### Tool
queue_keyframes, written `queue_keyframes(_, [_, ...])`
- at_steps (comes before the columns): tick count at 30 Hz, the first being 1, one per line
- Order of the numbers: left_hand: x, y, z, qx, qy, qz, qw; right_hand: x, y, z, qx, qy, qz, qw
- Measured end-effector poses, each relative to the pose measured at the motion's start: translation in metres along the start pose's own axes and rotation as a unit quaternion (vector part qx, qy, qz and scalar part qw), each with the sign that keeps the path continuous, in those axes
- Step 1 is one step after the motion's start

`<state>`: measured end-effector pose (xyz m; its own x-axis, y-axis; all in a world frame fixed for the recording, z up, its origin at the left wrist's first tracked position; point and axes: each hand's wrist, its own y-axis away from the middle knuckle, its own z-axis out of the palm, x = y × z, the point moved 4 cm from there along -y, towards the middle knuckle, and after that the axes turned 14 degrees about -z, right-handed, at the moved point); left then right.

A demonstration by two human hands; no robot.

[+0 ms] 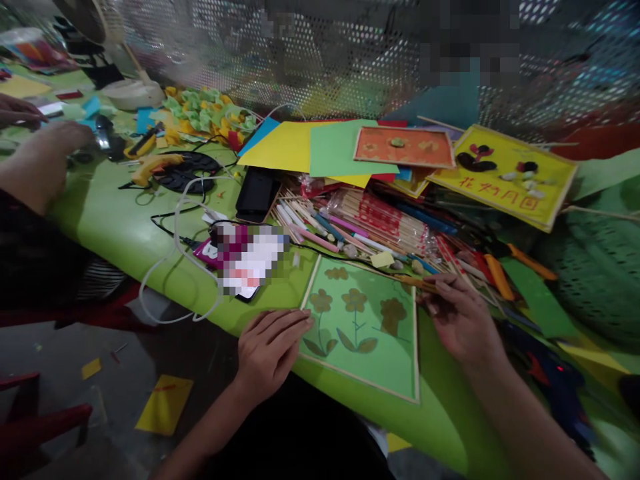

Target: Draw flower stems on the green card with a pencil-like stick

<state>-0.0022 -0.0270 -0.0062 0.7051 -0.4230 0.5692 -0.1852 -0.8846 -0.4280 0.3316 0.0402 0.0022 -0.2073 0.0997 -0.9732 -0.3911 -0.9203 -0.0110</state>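
Observation:
In front of me on the table lies a green card picture [360, 363] edged with thin pale sticks. It shows flowers with brownish petals and leaves and a brown tree-like shape. My left hand [273, 343] lies with its fingers stretched out over the picture's left edge and holds nothing. At the upper right corner, my right hand [460, 317] pinches a thin orange-brown stick-like thing [415, 281], whose exact kind I cannot make out. Close above the picture are loose markers [320, 237] and a small yellow scrap [383, 259].
A lit phone [255, 263] with a white cable lies left. Behind are coloured card sheets [277, 150], a bundle of sticks [370, 213] and two framed pictures, one orange [405, 148], one yellow [505, 177]. A dark glue gun [555, 380] sits right. Another person's hand [55, 147] is far left.

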Motion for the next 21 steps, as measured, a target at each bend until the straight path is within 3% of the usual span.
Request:
queue_keyframes(9, [0.006, -0.006, -0.013, -0.046, 0.058, -0.024, 0.997, 0.0, 0.006, 0.003, -0.015, 0.0, -0.008, 1.0])
queue_keyframes(15, [0.034, -0.023, -0.029, -0.063, 0.165, -0.036, 0.984, 0.002, 0.006, 0.004, -0.028, 0.015, -0.01, 0.999])
queue_keyframes(18, [0.062, -0.045, -0.029, -0.158, 0.336, -0.002, 0.928, 0.002, 0.005, 0.004, -0.023, 0.014, -0.015, 1.0])
queue_keyframes(21, [0.108, -0.045, -0.018, -0.315, 0.448, 0.092, 0.831, 0.003, 0.005, 0.001, -0.004, 0.023, -0.01, 1.0])
